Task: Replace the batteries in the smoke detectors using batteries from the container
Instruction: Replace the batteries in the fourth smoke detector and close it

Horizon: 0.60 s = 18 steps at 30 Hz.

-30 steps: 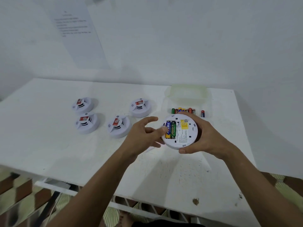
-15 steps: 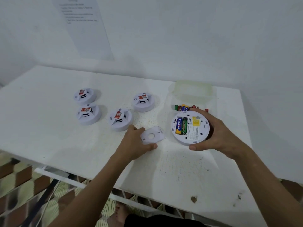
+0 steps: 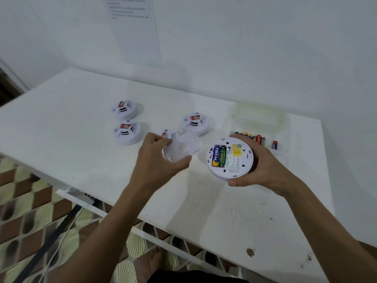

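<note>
My right hand (image 3: 263, 166) grips an upturned white smoke detector (image 3: 230, 158) by its rim, just above the table. Two batteries (image 3: 219, 156), one blue and one green, lie in its open compartment. My left hand (image 3: 157, 158) holds the white round back cover (image 3: 181, 150), lifted and blurred, just left of the detector. Behind my right hand stands a clear plastic container (image 3: 259, 119) with several loose batteries (image 3: 257, 138) along its front.
Three smoke detectors sit upright on the white table (image 3: 71, 127): two at the left (image 3: 124, 109) (image 3: 127, 132) and one in the middle (image 3: 195, 123). A fourth (image 3: 168, 134) is partly hidden behind my left hand. A printed sheet (image 3: 134, 27) hangs on the wall.
My left hand left the battery compartment, took hold of the back cover on the table and has now lifted it. My right hand kept holding the detector.
</note>
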### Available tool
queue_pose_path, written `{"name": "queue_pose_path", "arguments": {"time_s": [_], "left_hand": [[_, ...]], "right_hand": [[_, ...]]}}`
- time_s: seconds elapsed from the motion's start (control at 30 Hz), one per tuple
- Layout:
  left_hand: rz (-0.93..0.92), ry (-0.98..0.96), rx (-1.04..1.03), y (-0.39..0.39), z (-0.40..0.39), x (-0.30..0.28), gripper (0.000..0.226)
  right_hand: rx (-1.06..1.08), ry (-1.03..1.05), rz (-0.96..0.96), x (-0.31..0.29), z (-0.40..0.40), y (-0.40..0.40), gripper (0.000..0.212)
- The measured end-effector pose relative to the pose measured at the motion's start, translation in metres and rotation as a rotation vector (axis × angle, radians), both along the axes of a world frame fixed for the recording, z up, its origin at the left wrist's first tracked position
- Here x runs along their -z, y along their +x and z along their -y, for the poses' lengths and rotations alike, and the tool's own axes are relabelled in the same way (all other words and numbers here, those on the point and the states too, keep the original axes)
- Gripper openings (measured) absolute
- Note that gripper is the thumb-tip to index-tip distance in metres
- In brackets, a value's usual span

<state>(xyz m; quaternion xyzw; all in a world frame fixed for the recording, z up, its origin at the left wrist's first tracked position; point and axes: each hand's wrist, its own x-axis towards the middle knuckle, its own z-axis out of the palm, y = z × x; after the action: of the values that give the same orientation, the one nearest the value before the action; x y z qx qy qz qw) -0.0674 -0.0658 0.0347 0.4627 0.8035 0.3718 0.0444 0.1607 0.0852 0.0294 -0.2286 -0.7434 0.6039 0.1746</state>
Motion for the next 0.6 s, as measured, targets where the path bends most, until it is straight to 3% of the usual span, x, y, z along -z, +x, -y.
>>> {"name": "queue_pose_path", "arguments": {"time_s": [0.1, 0.27, 0.6], "left_hand": [[-0.02, 0.075, 0.114, -0.011, 0.003, -0.03, 0.064], [0.014, -0.02, 0.405, -0.032, -0.001, -0.05, 0.075], [0.026, -0.075, 0.525, -0.091, -0.007, -0.045, 0.076]], "right_hand": [[-0.016, 0.005, -0.016, -0.004, 0.007, -0.024, 0.1], [-0.022, 0.006, -0.066, -0.017, 0.022, -0.065, 0.096], [0.034, 0.069, -0.055, -0.026, 0.038, -0.123, 0.095]]}}
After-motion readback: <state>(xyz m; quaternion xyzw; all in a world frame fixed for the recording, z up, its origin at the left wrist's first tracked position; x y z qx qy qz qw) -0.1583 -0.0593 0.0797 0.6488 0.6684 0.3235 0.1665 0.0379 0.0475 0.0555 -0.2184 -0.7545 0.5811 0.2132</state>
